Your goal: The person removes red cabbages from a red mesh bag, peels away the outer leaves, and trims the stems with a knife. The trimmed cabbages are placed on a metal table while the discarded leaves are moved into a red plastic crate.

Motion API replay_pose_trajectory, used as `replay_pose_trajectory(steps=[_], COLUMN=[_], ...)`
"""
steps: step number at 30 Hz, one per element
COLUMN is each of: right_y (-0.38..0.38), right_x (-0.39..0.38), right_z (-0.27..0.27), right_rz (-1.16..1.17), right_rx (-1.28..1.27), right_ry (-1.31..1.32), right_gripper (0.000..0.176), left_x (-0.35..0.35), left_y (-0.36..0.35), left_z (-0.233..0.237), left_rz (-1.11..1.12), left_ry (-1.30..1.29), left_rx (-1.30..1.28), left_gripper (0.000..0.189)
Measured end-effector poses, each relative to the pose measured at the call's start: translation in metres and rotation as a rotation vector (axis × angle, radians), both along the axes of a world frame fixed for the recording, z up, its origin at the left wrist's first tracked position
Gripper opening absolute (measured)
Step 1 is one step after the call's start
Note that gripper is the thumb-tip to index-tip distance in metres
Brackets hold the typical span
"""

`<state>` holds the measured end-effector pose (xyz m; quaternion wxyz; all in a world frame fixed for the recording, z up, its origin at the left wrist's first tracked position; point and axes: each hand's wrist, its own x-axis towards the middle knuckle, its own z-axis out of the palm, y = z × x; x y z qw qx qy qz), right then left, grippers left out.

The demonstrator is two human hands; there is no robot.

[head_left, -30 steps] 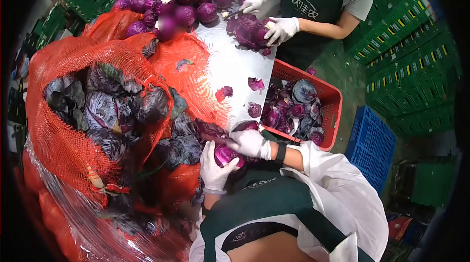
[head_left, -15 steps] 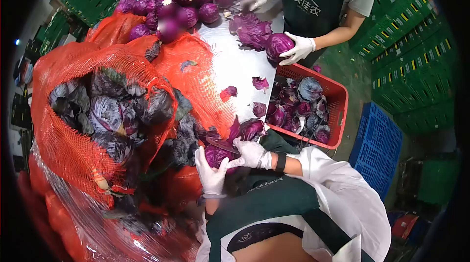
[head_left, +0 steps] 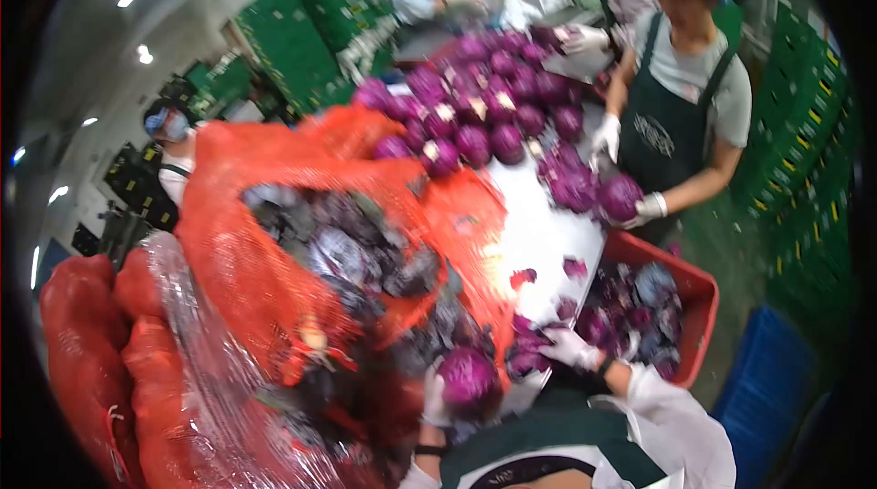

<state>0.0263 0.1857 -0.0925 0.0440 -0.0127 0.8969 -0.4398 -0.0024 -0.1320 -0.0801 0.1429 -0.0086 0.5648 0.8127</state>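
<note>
Left hand (head_left: 435, 400) cups a red cabbage (head_left: 468, 378) at the table's (head_left: 539, 233) near edge; right hand (head_left: 571, 347) lies by loose leaves (head_left: 525, 366), its grip too blurred to tell. Judged mid-batch: cleaned heads (head_left: 484, 105) are piled at the far end; the mesh sack (head_left: 247, 279) holds many untrimmed ones.

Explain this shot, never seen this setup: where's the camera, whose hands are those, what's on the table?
No machine here: a person works with two gloved hands, and the one picture comes from a camera on their head, looking forward and down, hence the round, warped edges. At the bottom, their left hand grips a red cabbage. Their right hand rests among loose leaves at the table edge; blur hides whether it holds anything. An orange net sack of dark-leaved cabbages lies on the left, a heap of cabbages at the far end. A red crate beside the table holds leaves. The co-worker opposite holds another cabbage.
</note>
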Motion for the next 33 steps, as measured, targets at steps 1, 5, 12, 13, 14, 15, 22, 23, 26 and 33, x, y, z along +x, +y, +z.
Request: replay_pose_trajectory(steps=[1, 5, 12, 13, 14, 15, 22, 23, 26, 33], right_y=[0.012, 0.060, 0.003, -0.021, -0.035, -0.048, -0.071, -0.062, -0.047, -0.048], right_x=[-0.001, -0.020, -0.162, -0.160, -0.166, -0.165, -0.116, -0.101, -0.079, -0.051], right_z=[-0.015, 0.057, 0.279, 0.322, 0.343, 0.357, 0.190, 0.165, 0.062, 0.074], right_rz=[-0.060, -0.104, 0.169, 0.205, 0.227, 0.270, 0.541, 0.473, 0.426, 0.402], right_rx=[0.092, 0.260, 0.334, 0.034, -0.014, -0.042, 0.007, -0.048, 0.036, 0.050], right_ry=[0.343, -0.038, 0.825, 0.725, 0.776, 0.823, 0.233, 0.110, 0.056, 0.000], right_gripper=[0.038, 0.037, 0.028, 0.030, 0.028, 0.025, 0.026, 0.030, 0.064, 0.071], left_x=[0.002, 0.000, -0.016, -0.019, -0.021, -0.023, -0.026, -0.023, -0.002, 0.011], left_y=[-0.014, 0.002, 0.045, 0.047, 0.052, 0.057, 0.062, 0.056, 0.039, 0.042], left_z=[-0.031, 0.010, 0.061, 0.076, 0.085, 0.101, 0.079, 0.071, 0.016, -0.018], left_rz=[-0.014, -0.105, -0.064, -0.147, -0.226, -0.380, -0.462, -0.269, -0.121, -0.083], left_ry=[-0.137, -0.426, 0.345, 0.509, 0.790, 0.935, 1.174, 1.026, 0.429, 0.268], left_rx=[0.133, 0.519, -0.485, -0.701, -0.885, -1.048, -1.245, -1.122, -0.785, -0.504], left_gripper=[0.060, 0.059, 0.067, 0.076, 0.077, 0.078, 0.079, 0.082, 0.095, 0.118])
